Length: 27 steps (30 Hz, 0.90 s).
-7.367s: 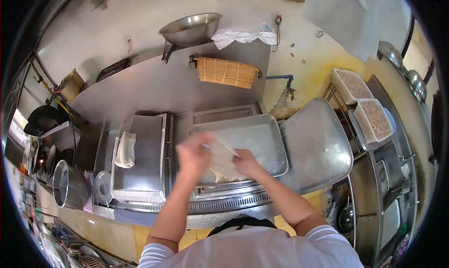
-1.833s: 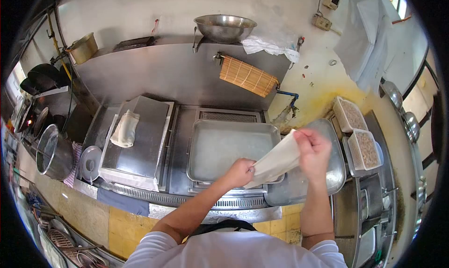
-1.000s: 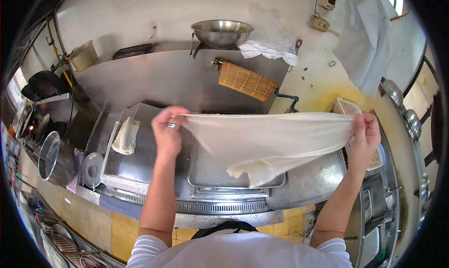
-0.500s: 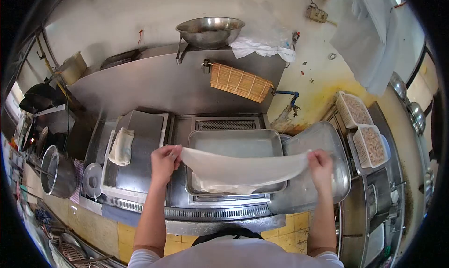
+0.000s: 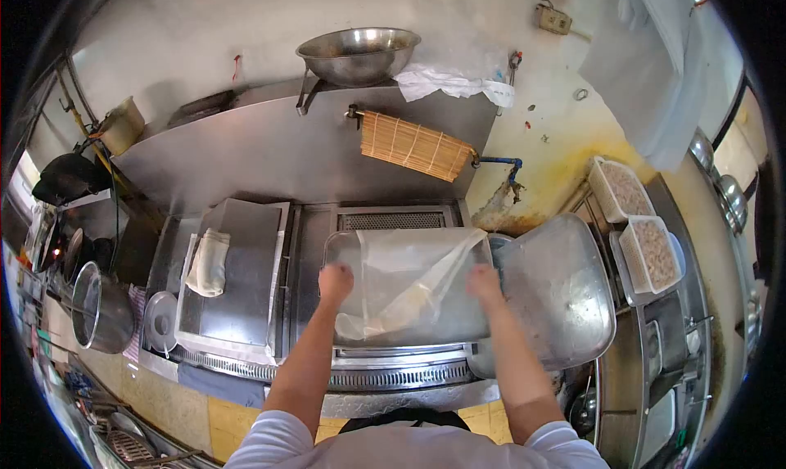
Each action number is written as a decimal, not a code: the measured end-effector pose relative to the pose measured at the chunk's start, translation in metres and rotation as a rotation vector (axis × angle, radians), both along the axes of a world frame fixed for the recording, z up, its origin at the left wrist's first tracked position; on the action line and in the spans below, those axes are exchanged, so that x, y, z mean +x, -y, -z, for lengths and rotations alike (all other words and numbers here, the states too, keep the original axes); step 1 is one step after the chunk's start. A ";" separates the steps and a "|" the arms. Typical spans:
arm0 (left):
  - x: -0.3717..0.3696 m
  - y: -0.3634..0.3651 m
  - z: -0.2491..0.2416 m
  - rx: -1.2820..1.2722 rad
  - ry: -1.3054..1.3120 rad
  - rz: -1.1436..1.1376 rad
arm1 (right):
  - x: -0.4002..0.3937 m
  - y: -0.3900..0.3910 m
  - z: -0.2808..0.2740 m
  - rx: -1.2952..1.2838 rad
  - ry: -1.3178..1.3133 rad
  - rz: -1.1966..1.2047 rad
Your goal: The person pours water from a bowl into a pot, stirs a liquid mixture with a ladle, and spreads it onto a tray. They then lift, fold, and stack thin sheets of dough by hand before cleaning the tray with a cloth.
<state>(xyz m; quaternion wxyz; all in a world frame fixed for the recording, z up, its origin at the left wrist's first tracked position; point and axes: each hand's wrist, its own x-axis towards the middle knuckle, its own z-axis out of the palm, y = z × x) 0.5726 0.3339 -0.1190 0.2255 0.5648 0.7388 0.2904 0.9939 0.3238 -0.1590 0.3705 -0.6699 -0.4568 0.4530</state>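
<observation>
A thin white cloth (image 5: pixel 401 260) lies spread in a rectangular metal tray (image 5: pixel 346 245), with a crumpled, diagonal fold running toward its far right corner. My left hand (image 5: pixel 336 283) is closed like a fist at the tray's left side, beside the cloth. Over the right side is my right hand (image 5: pixel 485 279), its fingers drawn together and slightly blurred. Whether either hand grips the cloth or the tray cannot be made out. A folded white cloth (image 5: pixel 209 263) rests on the flat metal sheet (image 5: pixel 246 285) to the left.
A large metal tray (image 5: pixel 565 289) leans at the right. Two white baskets of small pale pieces (image 5: pixel 651 252) stand beyond it. A steel bowl (image 5: pixel 360 56) sits on the back ledge above a hanging bamboo mat (image 5: pixel 416 146). A tall pot (image 5: pixel 102 309) stands at the left.
The cloth, stretched between both hands above the tray, has come down into the tray and lies spread there. Both hands have moved inward, closer together.
</observation>
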 end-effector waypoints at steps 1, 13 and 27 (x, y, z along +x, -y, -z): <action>-0.002 0.013 0.020 -0.115 -0.084 0.083 | -0.015 0.019 -0.002 -0.111 -0.108 0.030; 0.046 0.044 0.016 -0.212 -0.390 0.200 | -0.114 0.050 0.005 -0.228 -0.596 0.115; -0.018 0.064 0.016 0.059 -0.331 0.055 | -0.045 0.125 -0.061 -0.012 1.027 -0.022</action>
